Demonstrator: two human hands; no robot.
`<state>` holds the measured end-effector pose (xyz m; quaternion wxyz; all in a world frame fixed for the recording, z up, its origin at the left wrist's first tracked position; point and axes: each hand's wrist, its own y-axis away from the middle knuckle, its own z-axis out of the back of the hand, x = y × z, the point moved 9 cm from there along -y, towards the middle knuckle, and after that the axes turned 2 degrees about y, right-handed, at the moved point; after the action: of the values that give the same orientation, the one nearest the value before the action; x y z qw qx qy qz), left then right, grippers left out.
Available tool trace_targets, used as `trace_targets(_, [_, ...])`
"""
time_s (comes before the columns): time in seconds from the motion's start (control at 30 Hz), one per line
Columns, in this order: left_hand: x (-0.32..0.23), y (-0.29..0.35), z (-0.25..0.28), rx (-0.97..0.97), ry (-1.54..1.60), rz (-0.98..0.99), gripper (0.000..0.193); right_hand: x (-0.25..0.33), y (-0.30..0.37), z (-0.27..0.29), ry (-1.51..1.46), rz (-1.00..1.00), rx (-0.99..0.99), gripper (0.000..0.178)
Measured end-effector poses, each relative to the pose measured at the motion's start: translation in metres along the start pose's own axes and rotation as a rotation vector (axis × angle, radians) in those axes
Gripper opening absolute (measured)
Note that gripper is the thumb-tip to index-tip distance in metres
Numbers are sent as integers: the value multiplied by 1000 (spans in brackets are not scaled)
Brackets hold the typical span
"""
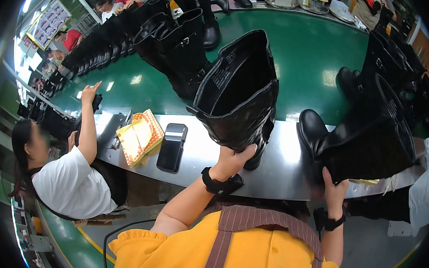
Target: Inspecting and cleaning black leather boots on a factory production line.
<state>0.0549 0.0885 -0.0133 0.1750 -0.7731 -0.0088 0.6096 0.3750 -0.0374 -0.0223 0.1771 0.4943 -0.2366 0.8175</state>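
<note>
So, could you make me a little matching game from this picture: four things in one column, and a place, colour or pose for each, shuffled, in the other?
Things
1. boot in the left hand (the boot:)
2. boot in the right hand (the boot:)
3. phone
4. paper stack

Descriptions
A. yellow with a red pattern
B. toe toward the picture's left, opening toward the right
C. lying flat on the metal table edge, black screen up
D. between the phone and the other boot

Pairs: 1-D, 2-B, 3-C, 4-A
</note>
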Motion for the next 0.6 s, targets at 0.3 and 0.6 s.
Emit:
trace_targets(0.3, [-152,-16,31,-331,-52,-685,67,-5,2,1,-7,57,-67,31])
trace_targets(0.6, [-184,-92,-16,142,109,-63,56,-7,1,4,54,70,-69,32])
